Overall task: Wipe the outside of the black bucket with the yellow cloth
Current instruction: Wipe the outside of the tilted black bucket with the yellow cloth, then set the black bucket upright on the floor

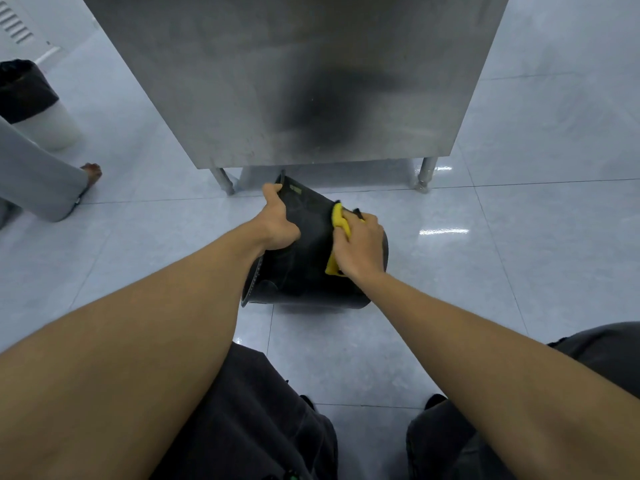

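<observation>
- Here, in the head view, the black bucket (304,258) lies tipped on its side on the pale tiled floor (485,271), its open mouth turned to the left and its base to the right
- A small yellowish label (296,190) sits on the bucket's wall near the far rim; its writing is too small and blurred to read
- The left hand (278,220) is clamped on the bucket's rim at the far upper edge, fingers curled over it, thumb side toward the wall
- The right hand (358,242) presses flat on the yellow cloth (337,220), fingers closed over it, holding it against the upper outside wall near the base end
- The cloth shows past the hand at its far edge and again at its near edge; the rest is hidden under the palm
- The two hands sit near each other, with bare black wall between them
- Just beyond the bucket stands a steel worktop (294,81) on metal legs
- At far left a bin lined with a black bag (24,91) and another person's grey trouser leg (41,178) are well apart from the bucket
</observation>
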